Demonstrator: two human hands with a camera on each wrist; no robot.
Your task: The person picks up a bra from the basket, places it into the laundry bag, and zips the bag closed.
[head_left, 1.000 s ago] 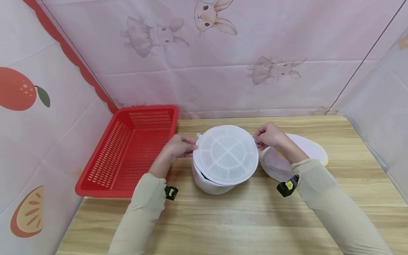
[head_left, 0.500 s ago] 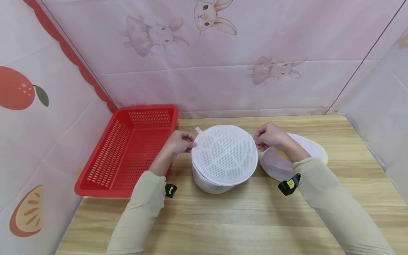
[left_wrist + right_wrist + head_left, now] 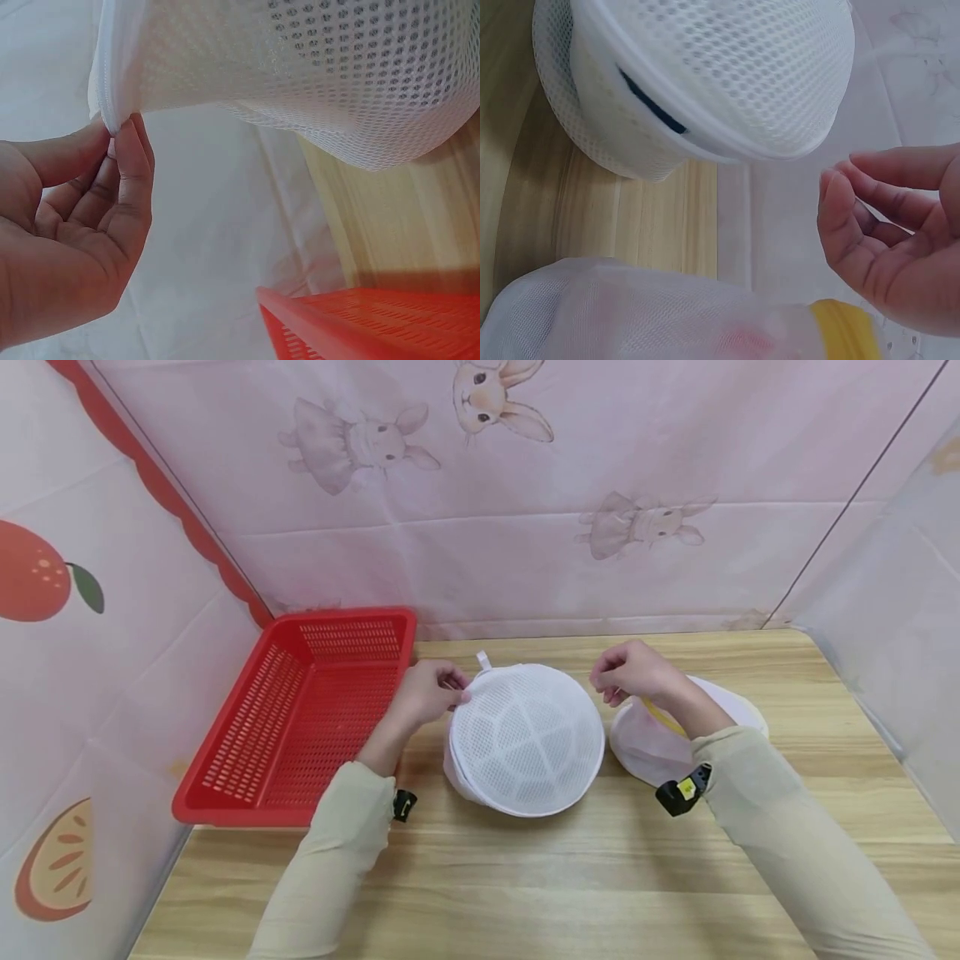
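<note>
A round white mesh laundry bag (image 3: 528,739) stands mid-table, its flat mesh top tilted toward me. My left hand (image 3: 423,693) pinches its zippered edge at the upper left; thumb and fingertips meet on the zipper (image 3: 107,82) in the left wrist view. Beside that grip a small white loop (image 3: 483,660) sticks up. My right hand (image 3: 637,677) hovers off the bag's right side, fingers loosely bent and nothing between them. The right wrist view shows a dark strip (image 3: 652,101) under the bag's rim. Below the right hand lies a white mesh piece (image 3: 648,752) with yellow trim.
A red plastic basket (image 3: 330,718) with slotted walls stands to the left, close to my left forearm. The wooden table (image 3: 525,893) ends at a pink rabbit-print backdrop (image 3: 510,568). Printed cloth also hangs on both sides.
My right hand has let go of the bag's right edge and sits slightly apart from it. The bag's top has dipped toward me and turned slightly; the left hand has kept its pinch.
</note>
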